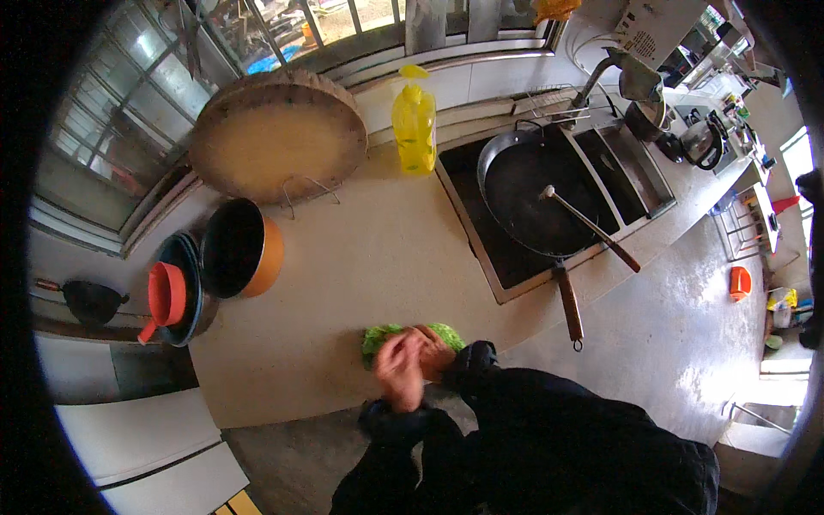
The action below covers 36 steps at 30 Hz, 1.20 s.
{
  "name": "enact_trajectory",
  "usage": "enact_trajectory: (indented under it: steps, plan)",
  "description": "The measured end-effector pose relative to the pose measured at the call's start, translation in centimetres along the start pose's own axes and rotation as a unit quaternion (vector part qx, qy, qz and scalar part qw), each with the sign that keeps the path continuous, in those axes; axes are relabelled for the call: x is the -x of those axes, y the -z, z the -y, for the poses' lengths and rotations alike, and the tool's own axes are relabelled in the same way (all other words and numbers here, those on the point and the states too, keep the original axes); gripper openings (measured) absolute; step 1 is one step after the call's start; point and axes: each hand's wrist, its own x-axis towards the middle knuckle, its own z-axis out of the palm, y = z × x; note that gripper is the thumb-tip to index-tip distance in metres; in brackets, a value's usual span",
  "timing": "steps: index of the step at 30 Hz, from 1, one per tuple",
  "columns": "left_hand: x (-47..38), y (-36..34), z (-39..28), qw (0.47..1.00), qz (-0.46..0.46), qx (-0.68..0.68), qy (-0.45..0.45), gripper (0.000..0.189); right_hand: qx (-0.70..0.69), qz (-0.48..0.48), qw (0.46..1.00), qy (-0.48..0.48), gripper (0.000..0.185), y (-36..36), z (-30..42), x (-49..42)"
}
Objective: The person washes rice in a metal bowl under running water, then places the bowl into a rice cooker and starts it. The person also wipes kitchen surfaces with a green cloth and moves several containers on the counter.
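Note:
Bunched at the front edge of the counter (309, 309) is a bright green textured cloth (445, 333), partly covered by both hands. My right hand (434, 355) rests over its right part, with the fingers mostly hidden. My left hand (398, 372), blurred, is in front of the cloth's left part and overlaps my right hand in view. Whether either hand grips the cloth does not show. Dark sleeves reach both wrists.
Right of the hands, a wok (534, 193) sits on the built-in stove (460, 187); its wooden handle (569, 302) juts past the counter edge. A long-handled utensil (595, 228) lies across it. Behind stand a yellow bottle (414, 132) and round wooden board (277, 141); left, an orange pot (267, 257) and red dipper (166, 294).

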Motion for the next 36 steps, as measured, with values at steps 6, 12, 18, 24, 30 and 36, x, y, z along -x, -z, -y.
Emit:
enact_trajectory:
  steps: [6,12,18,24,30,36]
  plan:
    - [-5.3,-15.3,1.8,0.857,0.226,-0.385,-0.257,0.041,0.025,0.030,0.995,-0.091,0.031,3.7,-7.7,2.1]
    - [-3.7,-9.8,0.0,0.884,0.215,-0.300,-0.287,0.034,-0.021,0.005,0.994,-0.106,0.030,5.9,-4.5,2.9]
    - [-1.2,0.0,0.3,0.888,0.055,-0.362,-0.280,0.028,0.020,0.020,1.000,0.009,0.023,6.7,-8.1,0.6]
    - [2.6,5.0,2.2,0.875,0.050,-0.419,-0.238,0.027,0.141,-0.022,0.928,-0.343,0.041,11.4,-15.9,1.5]
    - [4.7,5.9,3.5,0.900,0.081,-0.386,-0.188,0.025,0.139,-0.104,0.951,-0.255,0.039,12.3,-11.7,0.7]
    - [4.1,6.5,3.4,0.906,0.058,-0.385,-0.170,0.026,-0.009,-0.015,1.000,0.010,0.038,6.7,-6.7,-5.9]
